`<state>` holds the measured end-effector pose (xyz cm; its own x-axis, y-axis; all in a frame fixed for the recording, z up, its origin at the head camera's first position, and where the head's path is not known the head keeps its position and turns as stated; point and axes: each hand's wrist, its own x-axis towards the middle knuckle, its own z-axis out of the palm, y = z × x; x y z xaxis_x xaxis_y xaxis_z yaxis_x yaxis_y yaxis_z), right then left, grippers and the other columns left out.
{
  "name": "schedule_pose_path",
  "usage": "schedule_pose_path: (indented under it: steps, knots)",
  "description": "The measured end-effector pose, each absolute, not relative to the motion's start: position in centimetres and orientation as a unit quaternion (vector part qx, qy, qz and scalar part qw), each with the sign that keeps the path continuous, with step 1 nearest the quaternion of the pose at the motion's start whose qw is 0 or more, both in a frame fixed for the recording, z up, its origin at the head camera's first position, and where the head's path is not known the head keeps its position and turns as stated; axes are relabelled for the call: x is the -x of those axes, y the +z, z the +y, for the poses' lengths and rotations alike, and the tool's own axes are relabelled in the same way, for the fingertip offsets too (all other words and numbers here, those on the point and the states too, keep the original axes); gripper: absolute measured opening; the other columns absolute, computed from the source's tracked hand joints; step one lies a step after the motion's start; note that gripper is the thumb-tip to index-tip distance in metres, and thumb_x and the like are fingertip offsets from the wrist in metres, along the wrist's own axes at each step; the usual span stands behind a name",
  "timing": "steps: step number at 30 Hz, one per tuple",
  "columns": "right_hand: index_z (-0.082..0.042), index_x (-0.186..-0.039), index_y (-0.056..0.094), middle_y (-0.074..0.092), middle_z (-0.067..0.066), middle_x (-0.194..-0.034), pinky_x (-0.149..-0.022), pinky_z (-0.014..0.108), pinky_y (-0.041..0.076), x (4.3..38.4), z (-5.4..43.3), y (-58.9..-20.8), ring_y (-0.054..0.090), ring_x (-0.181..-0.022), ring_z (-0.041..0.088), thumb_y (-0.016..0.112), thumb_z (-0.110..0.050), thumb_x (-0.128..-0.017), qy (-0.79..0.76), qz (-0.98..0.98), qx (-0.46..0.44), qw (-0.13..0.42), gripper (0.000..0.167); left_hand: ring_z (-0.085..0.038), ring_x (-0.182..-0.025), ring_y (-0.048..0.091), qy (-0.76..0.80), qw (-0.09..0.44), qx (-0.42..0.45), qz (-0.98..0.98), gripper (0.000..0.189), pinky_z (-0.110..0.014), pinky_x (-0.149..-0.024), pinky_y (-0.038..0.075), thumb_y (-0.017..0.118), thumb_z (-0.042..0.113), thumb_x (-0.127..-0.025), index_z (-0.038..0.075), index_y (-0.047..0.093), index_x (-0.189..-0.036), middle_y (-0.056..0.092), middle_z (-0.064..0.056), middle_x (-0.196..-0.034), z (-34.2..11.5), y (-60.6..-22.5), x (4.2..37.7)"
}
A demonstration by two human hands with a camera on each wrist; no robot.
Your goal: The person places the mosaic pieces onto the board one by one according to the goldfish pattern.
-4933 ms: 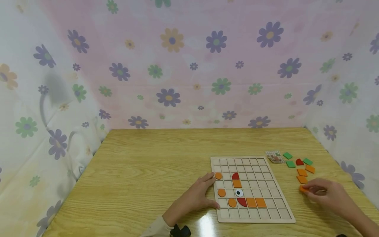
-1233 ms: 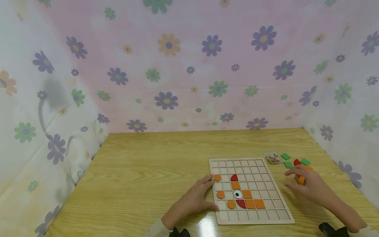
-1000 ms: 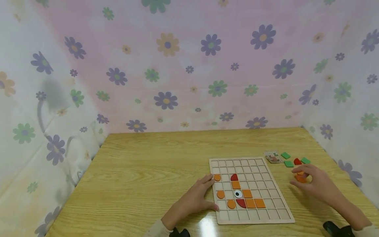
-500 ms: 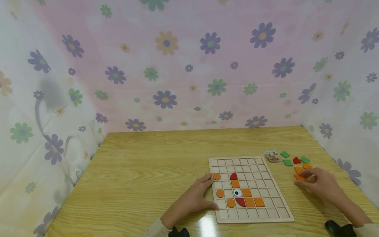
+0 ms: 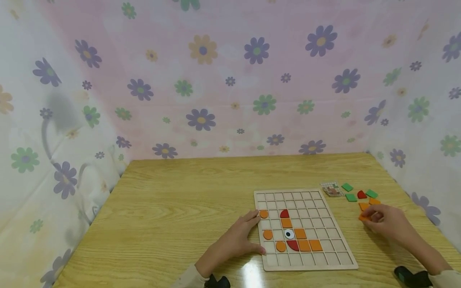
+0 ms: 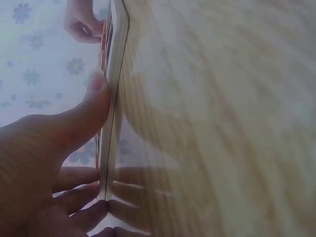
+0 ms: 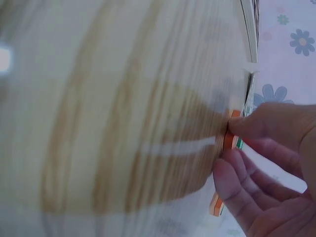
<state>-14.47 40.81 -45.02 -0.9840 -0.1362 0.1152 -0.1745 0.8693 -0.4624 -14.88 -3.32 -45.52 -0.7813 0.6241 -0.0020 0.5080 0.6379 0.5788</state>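
My left hand [image 5: 235,238] rests at the left side of a wooden grid board [image 5: 320,224], its thumb and fingers touching the board's edge. In the left wrist view the thumb [image 6: 94,101] lies against that edge. On the board are orange discs [image 5: 267,235], orange square tiles [image 5: 300,233], red quarter-round tiles [image 5: 293,245] and a white eye disc [image 5: 289,234]. To the right of the board, my right hand [image 5: 392,224] pinches an orange square tile [image 5: 363,217] between thumb and fingers, at the table surface. The right wrist view shows this grip from close up.
Beyond the right hand lie more orange square tiles [image 5: 363,207], a red quarter-round tile [image 5: 361,195] and green square tiles [image 5: 347,187]. A small picture card [image 5: 331,189] lies near the board's far right corner. Flowered cloth [image 5: 223,80] hangs behind the wooden table [image 5: 173,200].
An orange square tile, earlier in my right hand, now sits on the board beside the eye disc. My right hand has returned to the loose tiles and grips another orange one. The left stays put.
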Motion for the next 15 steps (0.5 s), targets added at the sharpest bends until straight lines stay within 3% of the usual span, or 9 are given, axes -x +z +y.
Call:
schedule_pose_path:
  steps: [7,15]
  knots:
    - [-0.009,-0.087,0.07,0.06,-0.008,-0.074,-0.051,0.023,0.048,14.6,40.4,-45.6,0.054,-0.061,-0.001,0.078,-0.008,-0.075,0.27,-0.954,-0.122,0.053,0.014,-0.025,-0.141,0.022,0.287,0.099,-0.315,0.899,0.093,-0.044,-0.112,0.023,0.077,0.049,-0.071,0.005,0.039,-0.144,0.026,-0.005,-0.154,-3.4,-45.5,14.9]
    - [-0.008,-0.086,0.07,0.062,-0.009,-0.078,-0.051,0.017,0.049,14.9,38.9,-46.1,0.056,-0.065,-0.001,0.076,0.007,-0.071,0.335,-0.91,-0.217,0.112,0.023,-0.025,-0.141,0.022,0.292,0.099,-0.313,0.898,0.093,-0.044,-0.112,0.023,0.078,0.048,-0.07,0.005,0.04,-0.144,0.027,-0.006,-0.154,-3.3,-45.4,14.8]
